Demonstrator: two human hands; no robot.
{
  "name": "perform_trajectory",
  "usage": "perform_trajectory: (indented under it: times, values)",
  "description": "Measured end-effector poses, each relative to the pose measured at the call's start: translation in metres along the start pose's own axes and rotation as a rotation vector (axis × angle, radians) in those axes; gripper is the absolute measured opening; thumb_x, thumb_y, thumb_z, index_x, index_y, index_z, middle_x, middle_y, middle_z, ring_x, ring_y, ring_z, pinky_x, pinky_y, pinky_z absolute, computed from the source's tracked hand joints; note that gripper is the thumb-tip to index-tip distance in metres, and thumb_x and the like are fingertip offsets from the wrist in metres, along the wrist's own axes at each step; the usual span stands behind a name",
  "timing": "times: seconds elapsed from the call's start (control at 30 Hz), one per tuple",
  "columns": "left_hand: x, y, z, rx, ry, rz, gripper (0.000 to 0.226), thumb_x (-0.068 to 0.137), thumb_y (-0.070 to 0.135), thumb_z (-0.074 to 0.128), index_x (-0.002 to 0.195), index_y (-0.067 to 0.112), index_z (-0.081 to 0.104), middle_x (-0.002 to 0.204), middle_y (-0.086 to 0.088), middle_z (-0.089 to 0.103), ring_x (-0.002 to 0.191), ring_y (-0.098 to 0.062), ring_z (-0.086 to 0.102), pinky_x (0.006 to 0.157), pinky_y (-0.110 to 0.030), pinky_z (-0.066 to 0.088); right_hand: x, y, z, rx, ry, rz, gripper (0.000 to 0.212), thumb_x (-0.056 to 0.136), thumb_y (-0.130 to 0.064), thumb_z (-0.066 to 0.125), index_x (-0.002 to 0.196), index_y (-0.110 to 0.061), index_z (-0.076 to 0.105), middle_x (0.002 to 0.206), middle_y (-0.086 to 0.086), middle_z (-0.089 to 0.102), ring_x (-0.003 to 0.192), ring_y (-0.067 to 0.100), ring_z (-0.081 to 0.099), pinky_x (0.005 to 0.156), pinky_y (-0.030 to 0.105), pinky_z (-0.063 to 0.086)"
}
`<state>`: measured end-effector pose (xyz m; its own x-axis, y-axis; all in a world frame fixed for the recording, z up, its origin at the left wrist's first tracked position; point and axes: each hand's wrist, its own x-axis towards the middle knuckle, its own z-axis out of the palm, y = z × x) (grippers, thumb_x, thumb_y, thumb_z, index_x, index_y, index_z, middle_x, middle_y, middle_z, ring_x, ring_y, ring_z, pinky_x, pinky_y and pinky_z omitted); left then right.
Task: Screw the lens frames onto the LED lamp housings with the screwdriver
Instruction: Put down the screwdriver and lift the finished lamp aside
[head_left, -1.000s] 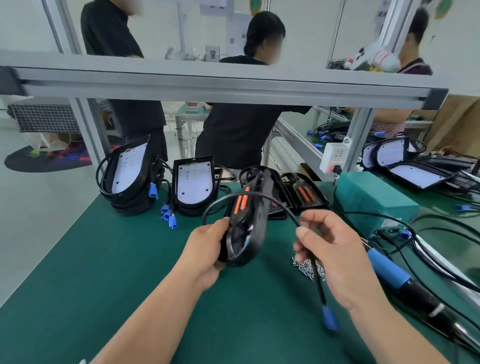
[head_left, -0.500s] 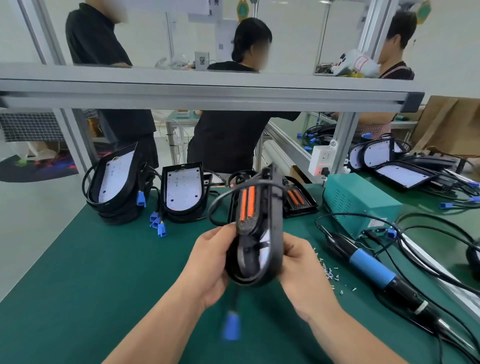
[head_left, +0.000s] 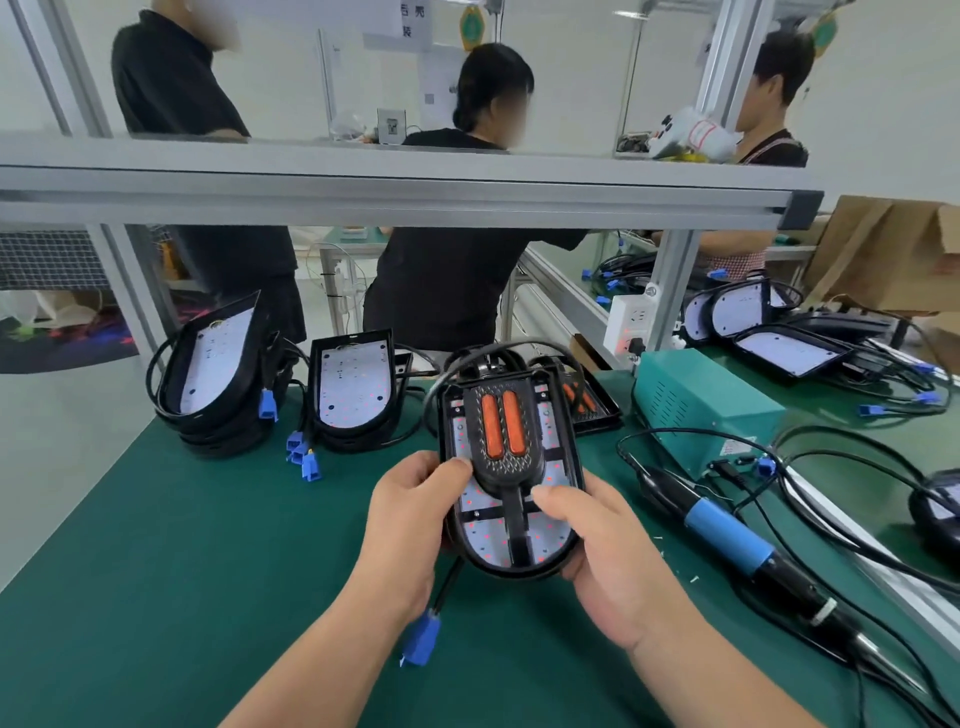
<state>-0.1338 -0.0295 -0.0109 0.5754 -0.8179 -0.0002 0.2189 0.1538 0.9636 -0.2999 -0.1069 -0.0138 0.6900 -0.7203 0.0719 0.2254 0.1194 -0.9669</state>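
bench mat (head_left: 156, 571): green, under the grip.
stacked housings (head_left: 208, 374): beyond the grip, leftward, boards showing.
cardboard box (head_left: 883, 249): far right of the grip, contents hidden.
teal box (head_left: 701, 405): right of the grip, closed.
lamp housing (head_left: 519, 570): edge-on half a second ago, now turned face-up. left hand (head_left: 410, 509) and right hand (head_left: 597, 551) clasp its sides. it holds the led board (head_left: 488, 540) and the lens frame (head_left: 501, 470), apparently seated, ready for screws.
screwdriver (head_left: 727, 540): right of the grip, lying untouched.
blue connector (head_left: 421, 642): dangling below the grip.
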Motion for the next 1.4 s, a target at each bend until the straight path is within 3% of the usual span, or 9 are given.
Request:
perform_trajectory:
  times: [0.1, 0.2, 0.37, 0.7, 0.83, 0.93, 1.03, 1.2, 1.4]
  values:
    - [-0.004, 0.000, -0.001, -0.016, -0.107, 0.021, 0.052, 0.076, 0.061, 0.080, 0.086, 0.010, 0.072, 0.068, -0.003, 0.053, 0.049, -0.013, 0.037, 0.043, -0.020, 0.033, 0.001, -0.005, -0.003, 0.057, 0.104, -0.013, 0.038, 0.083, -0.022, 0.064, 0.118, -0.024, 0.078, 0.121, 0.010, 0.078, 0.106, 0.030, 0.076, 0.090, 0.050, 0.060]
    - [-0.002, -0.003, -0.004, -0.114, -0.142, -0.038, 0.068, 0.071, 0.085, 0.071, 0.081, 0.018, 0.070, 0.067, 0.004, 0.032, 0.053, -0.011, 0.018, 0.043, -0.019, 0.017, 0.001, -0.013, -0.010, 0.105, 0.186, -0.044, 0.029, 0.082, -0.016, 0.062, 0.103, -0.022, 0.082, 0.110, 0.009, 0.080, 0.093, 0.025, 0.077, 0.077, 0.040, 0.063]
    - [0.007, -0.012, -0.019, -0.010, -0.108, -0.077, 0.067, 0.083, 0.071, 0.061, 0.087, 0.005, 0.072, 0.068, 0.001, 0.031, 0.051, -0.012, 0.022, 0.043, -0.021, 0.019, -0.004, -0.036, -0.030, 0.139, 0.238, -0.200, 0.027, 0.085, -0.010, 0.060, 0.100, -0.012, 0.082, 0.103, 0.010, 0.080, 0.084, 0.022, 0.077, 0.070, 0.032, 0.061]
    - [0.013, -0.021, -0.022, 0.107, -0.170, -0.032, 0.049, 0.089, 0.058, 0.064, 0.079, 0.010, 0.068, 0.069, -0.002, 0.028, 0.053, -0.015, 0.021, 0.046, -0.022, 0.018, -0.056, -0.082, -0.126, 0.149, 0.534, -0.435, 0.026, 0.084, -0.010, 0.060, 0.093, -0.010, 0.085, 0.097, 0.008, 0.081, 0.084, 0.021, 0.079, 0.070, 0.031, 0.063]
    - [0.016, -0.026, -0.024, 0.135, -0.180, -0.026, 0.046, 0.096, 0.050, 0.063, 0.079, 0.008, 0.067, 0.070, -0.003, 0.026, 0.053, -0.015, 0.021, 0.047, -0.021, 0.019, -0.078, -0.099, -0.167, 0.127, 0.722, -0.446, 0.022, 0.084, -0.013, 0.060, 0.090, -0.011, 0.081, 0.094, 0.009, 0.078, 0.083, 0.026, 0.078, 0.070, 0.038, 0.065]
    - [0.019, -0.028, -0.026, 0.137, -0.189, -0.026, 0.046, 0.091, 0.054, 0.065, 0.076, 0.011, 0.070, 0.069, -0.001, 0.025, 0.051, -0.014, 0.022, 0.047, -0.018, 0.021, -0.092, -0.106, -0.193, 0.078, 0.880, -0.440, 0.023, 0.094, -0.012, 0.055, 0.105, -0.011, 0.075, 0.091, 0.006, 0.076, 0.076, 0.024, 0.076, 0.062, 0.040, 0.064]
    - [0.022, -0.030, -0.027, 0.137, -0.195, -0.022, 0.050, 0.085, 0.057, 0.069, 0.077, 0.008, 0.069, 0.067, 0.000, 0.027, 0.050, -0.013, 0.023, 0.048, -0.017, 0.021, -0.102, -0.109, -0.220, 0.076, 1.028, -0.423, 0.027, 0.100, -0.011, 0.054, 0.087, -0.018, 0.076, 0.077, -0.001, 0.075, 0.067, 0.021, 0.073, 0.049, 0.034, 0.059]
    - [0.024, -0.031, -0.027, 0.105, -0.197, -0.031, 0.048, 0.086, 0.053, 0.069, 0.077, 0.006, 0.069, 0.067, 0.000, 0.026, 0.048, -0.013, 0.022, 0.049, -0.017, 0.021, -0.109, -0.114, -0.262, 0.127, 1.185, -0.391, 0.011, 0.102, -0.014, 0.057, 0.103, -0.015, 0.068, 0.076, -0.004, 0.078, 0.077, 0.025, 0.074, 0.049, 0.032, 0.060]
    - [0.023, -0.029, -0.025, 0.070, -0.191, -0.049, 0.043, 0.088, 0.047, 0.067, 0.075, 0.007, 0.070, 0.064, 0.000, 0.031, 0.045, -0.011, 0.023, 0.047, -0.014, 0.024, -0.113, -0.114, -0.294, 0.133, 1.233, -0.341, 0.024, 0.102, -0.027, 0.066, 0.117, -0.008, 0.062, 0.099, 0.007, 0.076, 0.071, 0.016, 0.078, 0.055, 0.031, 0.063]
